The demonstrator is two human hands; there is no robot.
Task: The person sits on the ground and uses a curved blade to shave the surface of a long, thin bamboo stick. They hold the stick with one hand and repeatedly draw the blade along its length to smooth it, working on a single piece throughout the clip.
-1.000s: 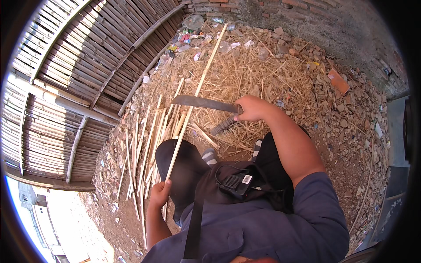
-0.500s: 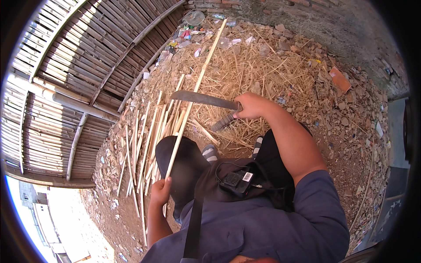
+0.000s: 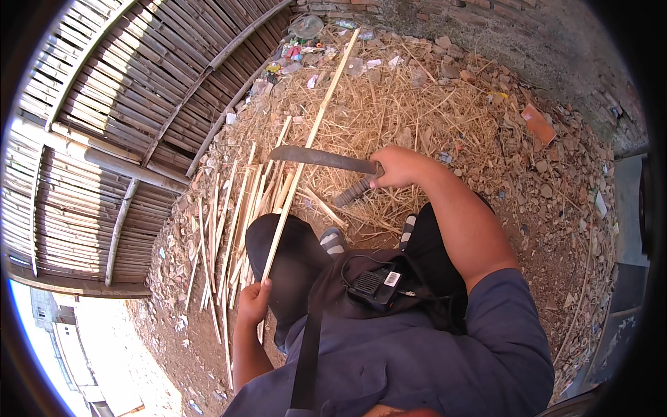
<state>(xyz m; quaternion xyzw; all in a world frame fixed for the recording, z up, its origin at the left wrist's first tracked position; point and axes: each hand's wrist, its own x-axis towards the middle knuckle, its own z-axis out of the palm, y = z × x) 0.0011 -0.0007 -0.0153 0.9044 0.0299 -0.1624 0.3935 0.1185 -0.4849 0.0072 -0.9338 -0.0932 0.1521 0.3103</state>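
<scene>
A long pale bamboo strip (image 3: 322,118) slants from beside my left knee up and away over the litter. My left hand (image 3: 254,300) is closed round its near end. In my right hand (image 3: 401,167) is a machete with a dark curved blade (image 3: 319,157), its fingers wrapped near where blade and ribbed handle (image 3: 354,192) meet. The blade lies across the strip about midway, pointing left; I cannot tell how firmly it touches. More split bamboo strips (image 3: 240,222) lie in a loose bundle on the ground left of my left knee.
Bamboo shavings (image 3: 417,111) cover the ground ahead, with plastic scraps (image 3: 292,59) at the far left. A slatted bamboo wall (image 3: 104,125) rises on the left, a brick wall (image 3: 542,55) at the back right. Rubble and a broken orange tile (image 3: 538,125) lie to the right.
The machete blade has shifted very slightly to the left along with my right hand. My left hand and the strip look the same.
</scene>
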